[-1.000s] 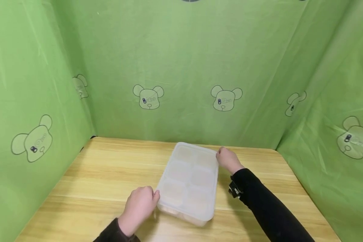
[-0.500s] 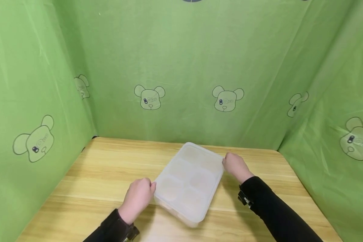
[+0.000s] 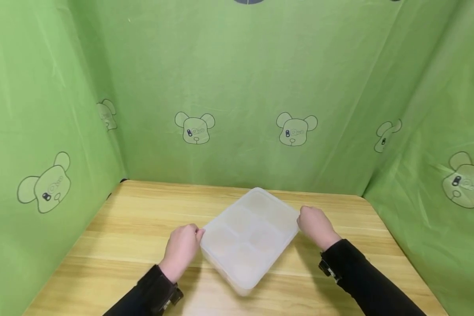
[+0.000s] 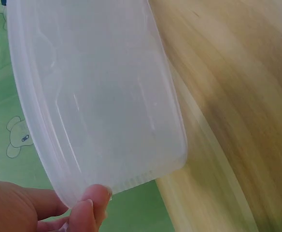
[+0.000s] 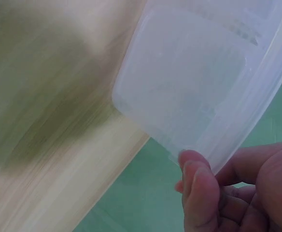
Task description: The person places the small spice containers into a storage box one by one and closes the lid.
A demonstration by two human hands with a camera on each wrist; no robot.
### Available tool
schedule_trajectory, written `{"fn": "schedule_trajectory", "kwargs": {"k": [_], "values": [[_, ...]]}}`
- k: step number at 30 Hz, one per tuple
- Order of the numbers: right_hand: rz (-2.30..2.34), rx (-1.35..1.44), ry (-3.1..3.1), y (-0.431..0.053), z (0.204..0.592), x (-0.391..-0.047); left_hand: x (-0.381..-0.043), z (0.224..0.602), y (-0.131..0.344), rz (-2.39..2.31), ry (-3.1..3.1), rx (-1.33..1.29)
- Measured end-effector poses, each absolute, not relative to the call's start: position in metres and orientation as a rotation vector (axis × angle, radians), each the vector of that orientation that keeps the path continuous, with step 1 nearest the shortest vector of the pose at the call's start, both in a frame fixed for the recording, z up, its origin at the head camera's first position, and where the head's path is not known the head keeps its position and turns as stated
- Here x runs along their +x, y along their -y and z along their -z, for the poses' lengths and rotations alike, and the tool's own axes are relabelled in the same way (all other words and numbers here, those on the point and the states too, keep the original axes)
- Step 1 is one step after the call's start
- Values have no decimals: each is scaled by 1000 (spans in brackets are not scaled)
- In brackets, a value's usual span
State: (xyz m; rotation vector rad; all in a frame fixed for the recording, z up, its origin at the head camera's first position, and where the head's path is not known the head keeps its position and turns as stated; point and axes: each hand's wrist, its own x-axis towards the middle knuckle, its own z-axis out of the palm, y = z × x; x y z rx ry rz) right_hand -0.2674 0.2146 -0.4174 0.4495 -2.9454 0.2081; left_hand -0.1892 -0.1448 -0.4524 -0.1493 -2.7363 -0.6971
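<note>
A translucent white plastic storage box (image 3: 248,239) with a lid lies turned at an angle over the table; rounded compartments show through its lid. My left hand (image 3: 181,249) pinches its left corner, and my right hand (image 3: 317,227) grips the corner at the far right. In the left wrist view, the left hand's thumb and fingers (image 4: 90,205) hold the rim of the box (image 4: 107,96). Seen from the right wrist, curled fingers (image 5: 199,188) clasp a corner of the box (image 5: 179,77). Whether the base touches the table I cannot tell.
The wooden table (image 3: 142,210) spreads around the box. Green cloth (image 3: 241,79) printed with bear heads hangs behind it and along both sides. Dark sleeves (image 3: 363,276) and wrist straps cover the forearms.
The box has turned clockwise, its near corner swinging left. My left hand has moved away from me, while the right has come nearer and further right. Both keep their hold.
</note>
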Motion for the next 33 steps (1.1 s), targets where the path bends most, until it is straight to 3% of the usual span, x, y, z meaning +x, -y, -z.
{"fn": "schedule_trajectory", "kwargs": {"k": [33], "values": [[-358, 362, 3139, -221, 413, -210, -249, 480, 159, 1477, 2633, -214]]}}
